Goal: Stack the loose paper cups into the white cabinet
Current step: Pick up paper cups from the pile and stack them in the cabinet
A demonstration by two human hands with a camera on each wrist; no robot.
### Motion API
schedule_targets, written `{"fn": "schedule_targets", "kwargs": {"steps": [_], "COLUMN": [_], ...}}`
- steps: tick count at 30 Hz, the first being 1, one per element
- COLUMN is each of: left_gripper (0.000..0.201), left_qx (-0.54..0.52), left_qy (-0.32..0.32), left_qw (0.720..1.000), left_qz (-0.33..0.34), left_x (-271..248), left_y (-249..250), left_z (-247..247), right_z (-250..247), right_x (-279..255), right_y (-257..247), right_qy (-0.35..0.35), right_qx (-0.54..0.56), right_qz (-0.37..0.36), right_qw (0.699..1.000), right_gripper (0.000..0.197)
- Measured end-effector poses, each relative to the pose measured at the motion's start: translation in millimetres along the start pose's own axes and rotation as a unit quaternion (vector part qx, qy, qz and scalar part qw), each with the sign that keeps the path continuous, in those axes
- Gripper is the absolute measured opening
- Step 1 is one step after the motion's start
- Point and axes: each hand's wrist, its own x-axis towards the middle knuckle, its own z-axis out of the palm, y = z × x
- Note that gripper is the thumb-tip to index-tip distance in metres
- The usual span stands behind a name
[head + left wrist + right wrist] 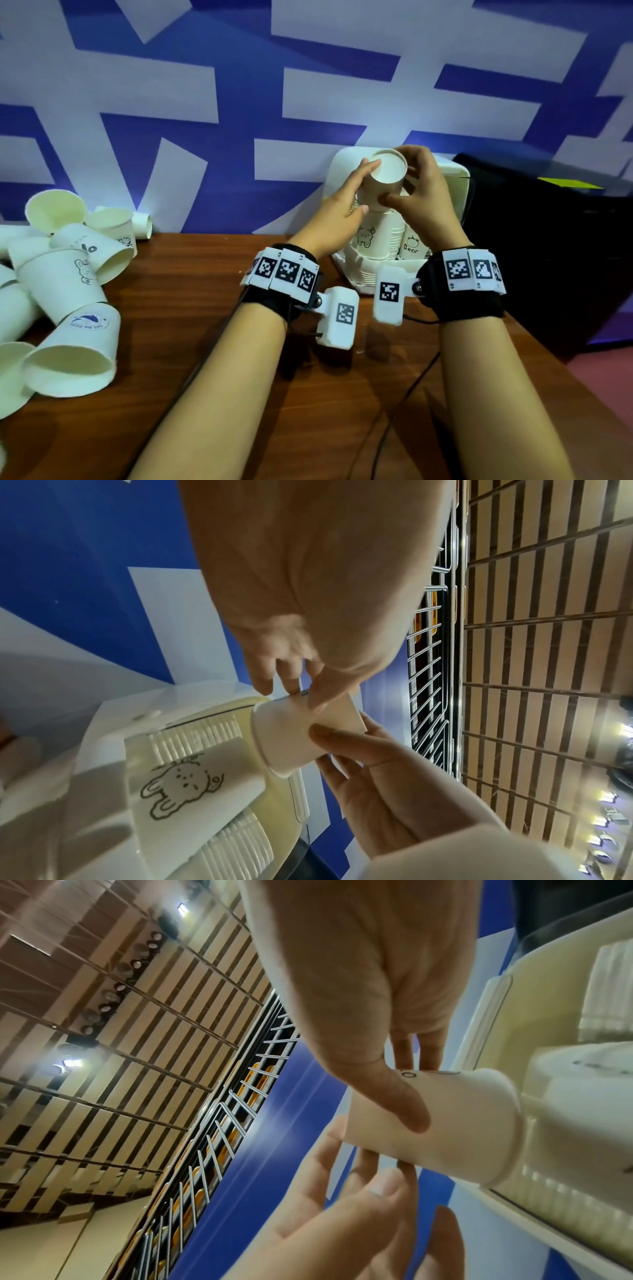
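One paper cup [385, 178] sits upside down between both hands, its base facing the head camera, right at the top of the white cabinet [448, 178]. The right hand [424, 198] pinches it, thumb on the near wall and fingers curled round the far side; this grip is narrow and closed on the cup. The left hand [337, 212] lies against the cup's left side with fingers nearly straight, touching rather than clasping, its grip wide. The cup's rim meets the top of a stack of cups [380, 236] standing inside the cabinet; a bear drawing shows on that stack. A second stack [412, 245], marked "Bear", stands just to its right in the same cabinet. How many cups each stack holds cannot be counted.

On the wooden worktop [205, 359], well apart to the left, lies a heap of loose cups [65, 284], about ten in sight, most tipped on their sides, some cut off by the picture's edge. A black box [548, 246] stands just right of the cabinet. A blue-and-white patterned wall [239, 102] rises behind. A dark cable [404, 394] crosses the worktop between the forearms.
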Motion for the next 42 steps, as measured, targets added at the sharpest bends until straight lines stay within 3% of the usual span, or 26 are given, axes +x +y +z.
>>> {"fn": "schedule_targets", "kwargs": {"steps": [9,16,21,28,36,42], "left_gripper": [0.063,0.067,0.063,0.065,0.07,0.07], "left_qx": [0.055,0.112,0.121,0.127,0.122,0.098], "left_qy": [-0.015,-0.086,-0.114,-0.116,-0.115,-0.077], "left_qw": [0.997,0.984,0.974,0.971,0.971,0.981], "left_qz": [-0.048,-0.112,-0.156,-0.166,-0.167,-0.15], "left_x": [5,2,0,0,-1,6], "left_y": [-1,-7,-14,-17,-16,-25], "left_z": [9,17,22,26,27,23], "right_z": [-1,10,16,12,11,10], "right_x": [4,4,-1,-2,0,6], "right_y": [21,41,56,57,49,40], "right_qy": [-0.021,-0.026,-0.069,-0.078,-0.089,-0.037], "right_qx": [0.04,0.049,0.039,0.035,-0.041,-0.042], "right_qz": [0.077,0.184,0.266,0.275,0.257,0.214], "right_qw": [0.996,0.981,0.961,0.958,0.962,0.975], "right_gripper": [0.068,0.058,0.05,0.054,0.061,0.077]}}
